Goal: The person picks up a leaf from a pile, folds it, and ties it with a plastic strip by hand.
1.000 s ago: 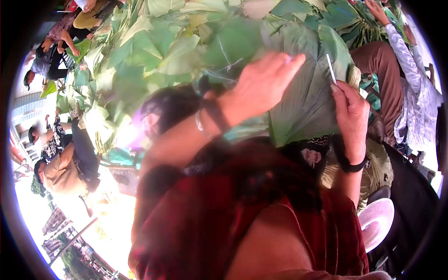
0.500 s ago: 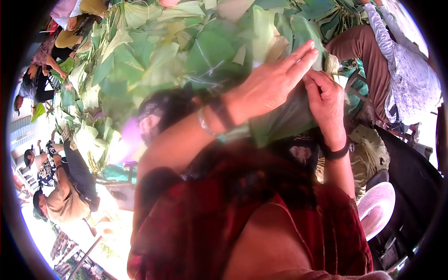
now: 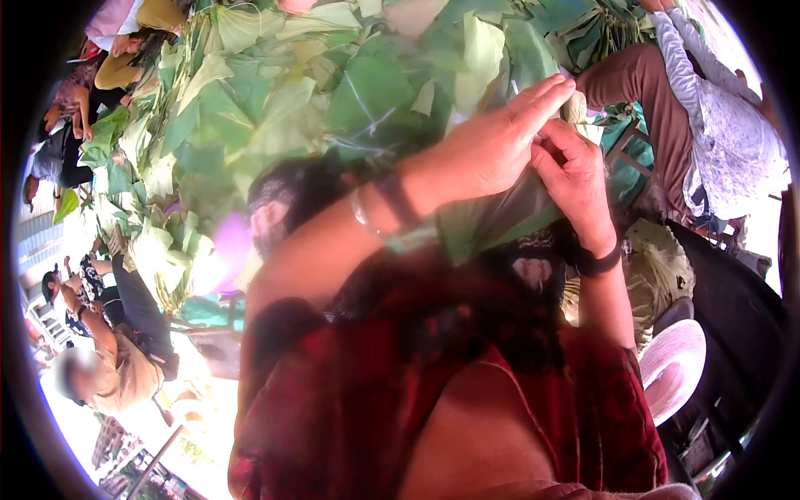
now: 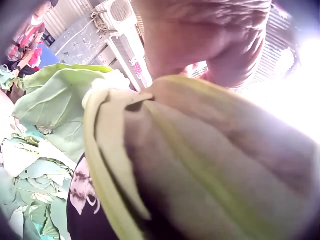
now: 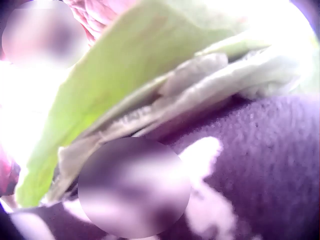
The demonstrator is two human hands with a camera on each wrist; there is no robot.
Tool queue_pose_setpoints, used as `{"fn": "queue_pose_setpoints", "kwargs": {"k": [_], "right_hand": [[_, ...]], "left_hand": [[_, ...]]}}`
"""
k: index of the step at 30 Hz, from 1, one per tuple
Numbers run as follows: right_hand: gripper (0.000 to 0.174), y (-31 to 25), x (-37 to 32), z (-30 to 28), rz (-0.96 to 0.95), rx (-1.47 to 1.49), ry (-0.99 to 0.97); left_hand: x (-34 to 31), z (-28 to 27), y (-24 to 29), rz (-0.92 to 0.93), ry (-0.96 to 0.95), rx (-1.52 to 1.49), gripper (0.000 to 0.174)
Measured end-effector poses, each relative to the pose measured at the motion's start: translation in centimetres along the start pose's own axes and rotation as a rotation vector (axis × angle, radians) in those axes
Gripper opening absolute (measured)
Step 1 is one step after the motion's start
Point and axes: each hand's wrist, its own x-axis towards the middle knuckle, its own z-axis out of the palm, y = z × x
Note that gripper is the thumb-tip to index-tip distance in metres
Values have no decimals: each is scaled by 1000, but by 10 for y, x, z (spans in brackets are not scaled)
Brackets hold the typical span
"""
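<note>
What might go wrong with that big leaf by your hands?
The green leaf looks thin, so it might tear if the left hand or right hand tugs hard. A pale leaf strip seems loose at one end, so it might catch on something and rip.

In the head view, my left arm slants in from the left, its wrist lower than the fingers. I have that left hand [image 3: 483, 150] extended, fingers straight and close together, pointing up and right. My right forearm rises steeply below its fingers, and the right hand [image 3: 577, 179] sits just below the left fingertips. Its fingers bend toward the thumb; I can't make out whether the tips meet, since they're partly hidden.
</note>
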Motion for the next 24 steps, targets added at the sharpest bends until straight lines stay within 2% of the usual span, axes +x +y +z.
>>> {"fn": "queue_pose_setpoints", "kwargs": {"k": [3,7,10,11,14,19,24], "right_hand": [[28,10,2,4,-45,55,41],[21,1,4,3,107,225,31],[18,10,0,-4,245,378,-12],[17,10,0,-6,272,393,-10],[17,10,5,-10,328,432,-30],[16,7,11,-15,427,490,-72],[13,8,10,-16,408,531,-73]], "left_hand": [[0,2,-2,-4,13,-102,67],[-3,0,-6,-61,130,-286,61],[-1,-12,-12,-24,152,11,44],[1,-14,-11,1,195,73,25],[-1,-22,-14,-25,112,189,15],[-6,-20,-4,-59,57,274,7],[-9,-19,4,-66,8,288,7]]}}
